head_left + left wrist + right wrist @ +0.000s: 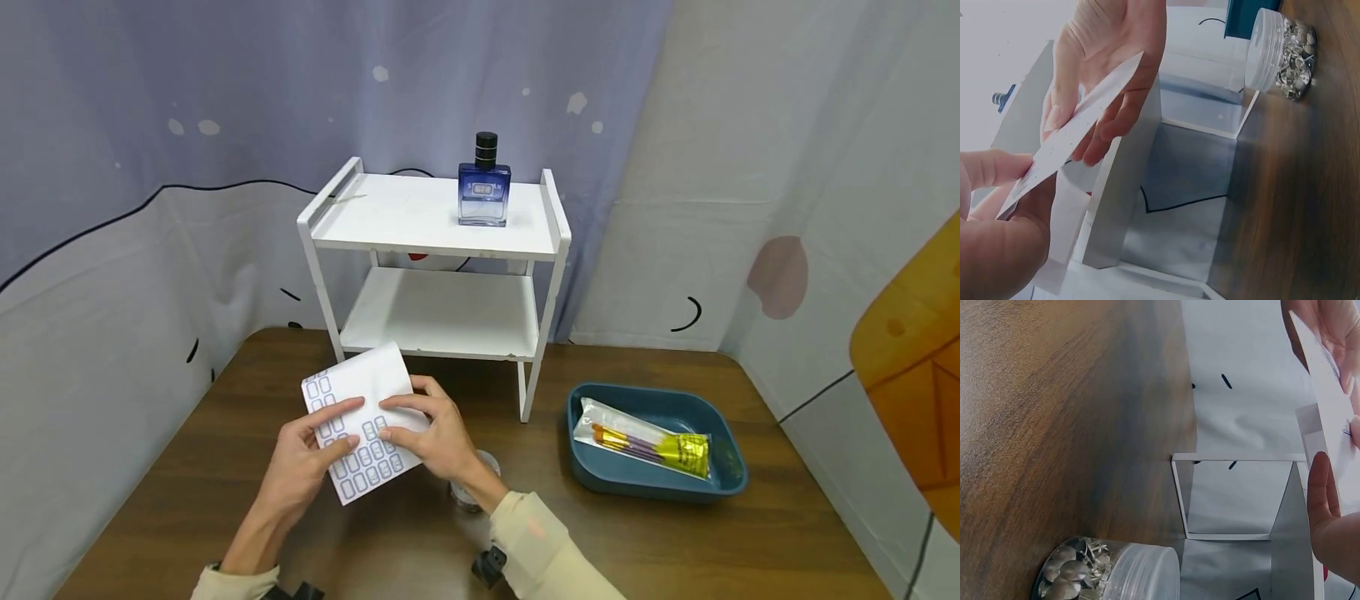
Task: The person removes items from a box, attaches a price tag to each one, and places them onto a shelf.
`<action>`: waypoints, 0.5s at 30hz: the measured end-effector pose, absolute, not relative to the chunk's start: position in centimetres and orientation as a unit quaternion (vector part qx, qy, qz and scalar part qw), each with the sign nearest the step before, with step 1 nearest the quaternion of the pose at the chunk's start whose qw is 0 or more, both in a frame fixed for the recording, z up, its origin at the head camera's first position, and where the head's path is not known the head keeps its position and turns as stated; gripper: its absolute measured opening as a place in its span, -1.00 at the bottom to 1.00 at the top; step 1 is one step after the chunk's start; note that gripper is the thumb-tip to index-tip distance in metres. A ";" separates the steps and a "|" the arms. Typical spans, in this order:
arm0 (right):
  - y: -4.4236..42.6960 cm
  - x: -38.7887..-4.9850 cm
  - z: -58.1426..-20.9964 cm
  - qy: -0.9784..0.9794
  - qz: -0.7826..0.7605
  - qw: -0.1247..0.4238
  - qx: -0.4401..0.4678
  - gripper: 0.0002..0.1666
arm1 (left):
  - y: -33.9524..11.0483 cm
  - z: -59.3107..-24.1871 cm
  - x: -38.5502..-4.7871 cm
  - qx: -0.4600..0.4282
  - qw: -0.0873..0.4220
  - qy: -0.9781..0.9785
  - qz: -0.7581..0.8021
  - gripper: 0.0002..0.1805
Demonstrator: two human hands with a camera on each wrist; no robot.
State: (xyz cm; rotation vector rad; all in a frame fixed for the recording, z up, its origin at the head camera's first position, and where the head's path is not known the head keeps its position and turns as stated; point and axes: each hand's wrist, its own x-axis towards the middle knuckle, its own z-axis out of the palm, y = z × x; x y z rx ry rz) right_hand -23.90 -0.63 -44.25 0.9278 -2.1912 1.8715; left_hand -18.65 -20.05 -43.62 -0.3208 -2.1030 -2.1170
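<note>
Thin paper sheet (375,379), rounded-rectangle outlines (365,457)

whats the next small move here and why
Probably use the right hand to lift an edge of one blue-outlined rectangular label on the white paper sheet, while the left hand steadies it: both hands pinch the sheet, and the right thumb lies close to the printed labels.

White sheet (1054,150), one: held between left hand (1007,240) and right hand (1113,40). White rack (1119,200), one: seen beyond grip. Lidded jar (1266,53) of metal tacks (1297,62), one: set on wooden tabletop (1297,194), apart from grip.
</note>
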 end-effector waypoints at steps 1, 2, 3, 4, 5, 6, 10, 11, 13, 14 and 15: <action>-0.6 -23.9 -44.2 -0.722 0.618 0.059 0.305 -0.63 | -20.0 -43.6 -18.7 -0.107 0.072 -0.694 -0.708 -0.52; -0.6 -23.9 -44.2 -0.722 0.619 0.060 0.305 -0.63 | -20.0 -43.7 -18.7 -0.107 0.073 -0.690 -0.712 -0.52; -0.6 -23.8 -44.2 -0.722 0.618 0.061 0.303 -0.63 | -20.0 -43.7 -18.7 -0.108 0.075 -0.686 -0.715 -0.52; -0.6 -23.8 -44.3 -0.723 0.618 0.063 0.302 -0.64 | -19.9 -43.7 -18.7 -0.108 0.078 -0.684 -0.717 -0.52; -0.7 -23.8 -44.3 -0.723 0.618 0.064 0.300 -0.64 | -19.9 -43.7 -18.7 -0.108 0.081 -0.682 -0.719 -0.52; -0.7 -23.8 -44.3 -0.724 0.618 0.065 0.299 -0.65 | -19.8 -43.7 -18.7 -0.109 0.083 -0.681 -0.719 -0.52; -0.7 -23.8 -44.5 -0.723 0.618 0.075 0.298 -0.66 | -19.6 -43.7 -18.7 -0.113 0.091 -0.676 -0.722 -0.51; -0.8 -23.8 -44.6 -0.722 0.619 0.078 0.298 -0.67 | -19.6 -43.7 -18.7 -0.112 0.091 -0.676 -0.723 -0.51; -0.9 -23.8 -44.6 -0.721 0.621 0.084 0.296 -0.67 | -19.4 -43.6 -18.6 -0.108 0.094 -0.674 -0.725 -0.50; -0.9 -23.7 -44.7 -0.720 0.622 0.088 0.295 -0.68 | -19.4 -43.6 -18.6 -0.107 0.095 -0.673 -0.726 -0.50; -0.9 -23.7 -44.7 -0.719 0.623 0.092 0.293 -0.68 | -19.3 -43.6 -18.6 -0.103 0.095 -0.674 -0.725 -0.50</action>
